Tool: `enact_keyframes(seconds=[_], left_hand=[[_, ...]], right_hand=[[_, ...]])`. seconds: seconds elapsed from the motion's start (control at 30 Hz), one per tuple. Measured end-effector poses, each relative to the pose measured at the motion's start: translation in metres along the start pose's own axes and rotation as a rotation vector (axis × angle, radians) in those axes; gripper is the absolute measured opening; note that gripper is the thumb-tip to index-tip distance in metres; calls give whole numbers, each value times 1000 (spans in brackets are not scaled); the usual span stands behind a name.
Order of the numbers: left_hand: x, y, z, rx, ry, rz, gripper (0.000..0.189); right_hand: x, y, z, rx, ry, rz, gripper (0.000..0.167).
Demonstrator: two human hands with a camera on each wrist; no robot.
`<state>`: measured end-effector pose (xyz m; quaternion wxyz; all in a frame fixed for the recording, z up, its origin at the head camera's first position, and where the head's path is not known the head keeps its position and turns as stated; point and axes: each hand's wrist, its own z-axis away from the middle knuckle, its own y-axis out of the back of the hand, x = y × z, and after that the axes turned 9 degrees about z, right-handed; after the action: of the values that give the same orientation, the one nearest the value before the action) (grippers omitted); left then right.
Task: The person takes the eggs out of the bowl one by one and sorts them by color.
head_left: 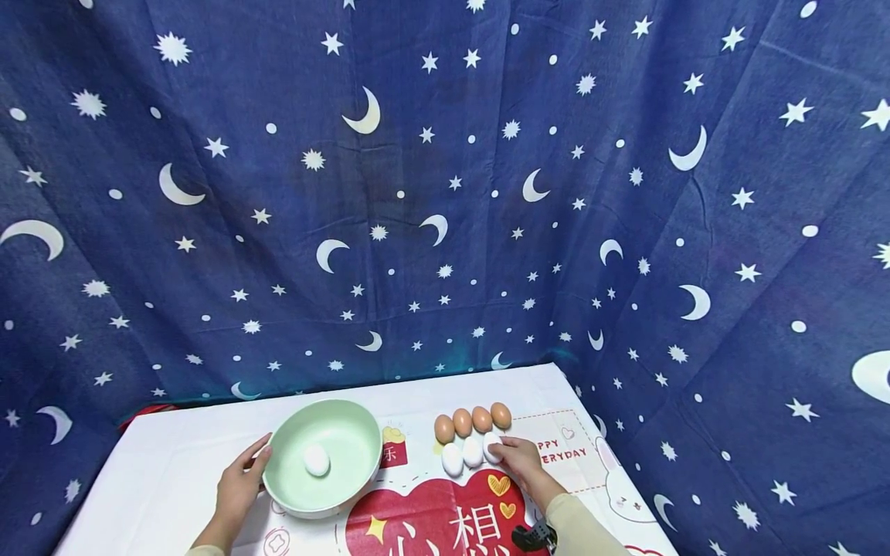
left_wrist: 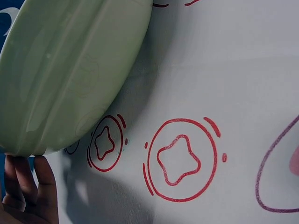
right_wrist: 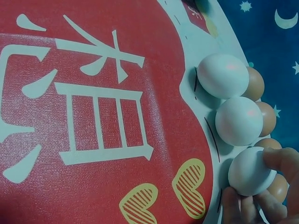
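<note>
A pale green bowl (head_left: 361, 432) stands on the left half of the table, with one white egg (head_left: 316, 460) lying inside it. My left hand (head_left: 239, 483) holds the bowl at its left rim; in the left wrist view the fingertips (left_wrist: 45, 163) meet the bowl's edge. On the right, my right hand (head_left: 518, 457) pinches a white egg (right_wrist: 252, 171) between thumb and fingers, at the right end of a row. Beside it lie two more white eggs (right_wrist: 239, 121). Several brown eggs (head_left: 462, 422) form a row just behind the white ones.
The table wears a white cloth (head_left: 202, 432) with red prints, including a large red heart (head_left: 417, 510) in front of the eggs. A dark blue curtain (head_left: 403, 255) with moons and stars hangs behind the table and along its right side.
</note>
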<state>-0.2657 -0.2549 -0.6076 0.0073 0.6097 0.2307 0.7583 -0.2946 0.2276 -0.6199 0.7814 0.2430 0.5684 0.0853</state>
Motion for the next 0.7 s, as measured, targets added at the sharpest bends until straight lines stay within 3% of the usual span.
enact_keyframes(seconds=[0.7], left_hand=[[-2,-1,-1,15,-4,13,61]], right_hand=[[0,-3,-1,31,25,28,45]])
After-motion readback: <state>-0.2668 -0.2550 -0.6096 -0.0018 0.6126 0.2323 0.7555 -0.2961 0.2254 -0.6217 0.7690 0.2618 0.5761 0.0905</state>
